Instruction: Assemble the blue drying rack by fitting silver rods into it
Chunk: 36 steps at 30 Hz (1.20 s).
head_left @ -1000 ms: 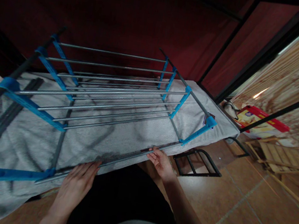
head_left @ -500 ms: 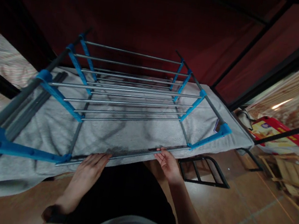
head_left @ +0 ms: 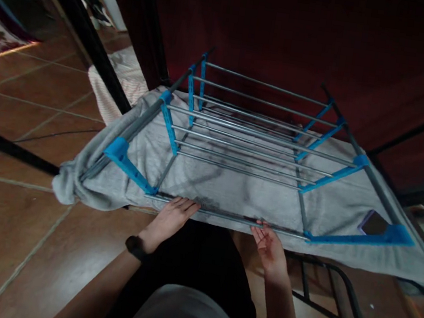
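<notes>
A rack of grey metal tubes and blue plastic brackets (head_left: 171, 127) lies on a grey blanket (head_left: 226, 192). Its front metal rod (head_left: 227, 216) runs along the blanket's near edge. My left hand (head_left: 170, 219) is over this rod left of its middle, fingers curled onto it; a dark band circles the wrist. Further right, my right hand (head_left: 268, 246) holds the same rod from below with its fingertips, palm partly turned up. Some of the fingers of both hands are hidden by the rod or the hand itself.
A dark, flat object with a purple edge (head_left: 373, 224) lies by the right bracket. Behind the rack hangs a dark red cloth (head_left: 284, 37). Black metal posts (head_left: 84, 30) stand at the left. A black metal frame (head_left: 334, 297) is below the blanket, above a tiled floor (head_left: 10, 220).
My view has turned to the left, so the rack and both hands sit further right in the picture. More floor shows at the left. Both hands stay on the front rod.
</notes>
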Each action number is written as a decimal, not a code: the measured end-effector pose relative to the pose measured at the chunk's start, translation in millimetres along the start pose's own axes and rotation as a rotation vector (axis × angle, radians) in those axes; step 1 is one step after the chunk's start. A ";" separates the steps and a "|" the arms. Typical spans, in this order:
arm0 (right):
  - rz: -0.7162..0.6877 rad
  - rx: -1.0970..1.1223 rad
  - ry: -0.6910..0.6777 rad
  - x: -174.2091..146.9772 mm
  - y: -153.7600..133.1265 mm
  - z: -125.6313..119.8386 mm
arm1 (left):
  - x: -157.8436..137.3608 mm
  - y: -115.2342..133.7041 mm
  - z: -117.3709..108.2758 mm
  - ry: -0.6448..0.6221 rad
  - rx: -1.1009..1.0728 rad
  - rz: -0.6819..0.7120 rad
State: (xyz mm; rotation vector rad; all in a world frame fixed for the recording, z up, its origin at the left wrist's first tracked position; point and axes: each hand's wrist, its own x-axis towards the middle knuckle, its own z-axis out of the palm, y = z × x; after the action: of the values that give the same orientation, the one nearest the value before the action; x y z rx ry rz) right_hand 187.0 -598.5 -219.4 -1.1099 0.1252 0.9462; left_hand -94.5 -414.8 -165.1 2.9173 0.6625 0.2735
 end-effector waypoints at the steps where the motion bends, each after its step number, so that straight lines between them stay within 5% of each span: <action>1: 0.002 0.000 0.001 0.7 0.1 -1.3 | 0.0 0.4 -0.8 -0.006 0.005 0.004; 36: -0.064 -0.007 0.032 -9.4 1.3 2.7 | 1.8 5.7 -5.8 -0.040 0.065 0.031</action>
State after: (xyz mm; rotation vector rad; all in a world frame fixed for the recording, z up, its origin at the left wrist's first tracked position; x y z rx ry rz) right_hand 179.4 -601.7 -214.1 -1.1292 0.1119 0.8731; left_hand -91.8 -418.6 -158.3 2.9889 0.6320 0.1996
